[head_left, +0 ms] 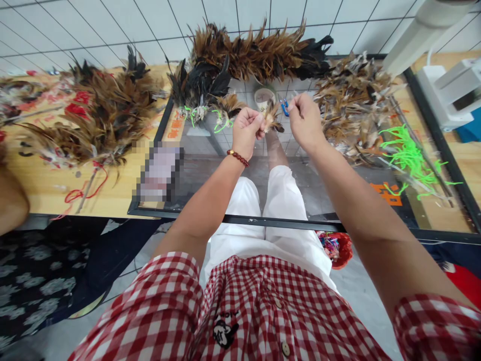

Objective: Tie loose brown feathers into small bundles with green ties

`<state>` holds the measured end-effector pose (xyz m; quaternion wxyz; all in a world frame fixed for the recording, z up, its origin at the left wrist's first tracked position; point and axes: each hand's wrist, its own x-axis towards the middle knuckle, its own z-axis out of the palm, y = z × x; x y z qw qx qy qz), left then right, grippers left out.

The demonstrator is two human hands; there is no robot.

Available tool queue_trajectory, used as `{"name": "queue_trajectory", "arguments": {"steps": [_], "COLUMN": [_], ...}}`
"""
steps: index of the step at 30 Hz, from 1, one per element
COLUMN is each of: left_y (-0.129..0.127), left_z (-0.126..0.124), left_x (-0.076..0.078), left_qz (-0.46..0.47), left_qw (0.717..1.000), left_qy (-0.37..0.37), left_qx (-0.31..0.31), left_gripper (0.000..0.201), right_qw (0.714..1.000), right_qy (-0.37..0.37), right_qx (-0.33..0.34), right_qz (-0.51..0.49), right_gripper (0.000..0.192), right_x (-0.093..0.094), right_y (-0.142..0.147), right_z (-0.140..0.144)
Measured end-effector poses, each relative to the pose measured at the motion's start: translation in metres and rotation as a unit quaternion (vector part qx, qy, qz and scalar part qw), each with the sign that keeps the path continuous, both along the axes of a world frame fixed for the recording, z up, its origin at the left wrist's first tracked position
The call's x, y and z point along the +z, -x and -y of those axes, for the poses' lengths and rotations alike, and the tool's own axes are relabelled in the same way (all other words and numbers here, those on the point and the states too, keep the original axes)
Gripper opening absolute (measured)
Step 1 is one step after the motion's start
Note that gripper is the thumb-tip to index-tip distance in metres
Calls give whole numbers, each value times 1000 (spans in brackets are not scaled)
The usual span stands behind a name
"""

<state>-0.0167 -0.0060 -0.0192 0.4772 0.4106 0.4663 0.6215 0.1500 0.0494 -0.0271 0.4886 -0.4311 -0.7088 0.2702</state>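
My left hand (pixel 248 131) is closed in a pinch on a small bunch of brown and cream feathers (pixel 272 118), held over the glass tabletop (pixel 240 165). To its right, my right hand (pixel 306 119) is closed, fingertips pressed together; what it holds, if anything, is too small to make out. Beside its fingers is a small blue-handled tool (pixel 284 107), and I cannot tell whether the hand touches it. A pale round cup or roll (pixel 264 96) stands just beyond the feathers. Bright green yarn ties (pixel 222 122) lie left of my left hand.
Bundled brown and black feathers (pixel 248 52) line the back, with a loose pile (pixel 349 100) at right. Green yarn (pixel 408 153) and thin sticks lie near it. A phone-like blurred object (pixel 160 173) lies left. Another person's arm (pixel 13 195) is beside more feathers (pixel 101 115).
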Motion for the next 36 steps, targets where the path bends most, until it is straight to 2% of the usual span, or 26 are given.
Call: {"name": "queue_trajectory", "arguments": {"steps": [2,5,10,14,19,25,30,33,36], "left_y": [0,1,0,-2,-6,-7,-4,-3,-4], "left_z": [-1,-2,0,1,1,-1,-1,1,3], "left_x": [-1,-3,-4,-2,-3,-7,1,4,2], "left_qz": [5,-14,-33,-40,-59,-61,-19,3,5], "left_qw": [1000,1000,999,999,998,998,997,997,998], "left_qy": [1,2,-13,-22,-14,-9,59,77,59], "left_qx": [9,9,-1,-7,-11,-2,35,33,9], "left_gripper": [29,26,25,25,25,26,24,24,24], "right_qw": [1000,997,993,997,993,996,1000,998,988], "right_qy": [8,28,53,23,-33,-39,-20,-42,-80], "right_qx": [6,56,102,66,-10,-56,-17,22,53], "right_qz": [-23,-51,-22,23,113,65,11,49,121], "right_gripper": [38,42,41,34,22,33,36,31,36], "right_x": [-1,2,9,4,-16,-38,-38,-31,-22], "right_y": [-1,5,15,12,10,9,-1,1,8], "right_z": [-2,6,22,16,3,-12,-13,0,15]}}
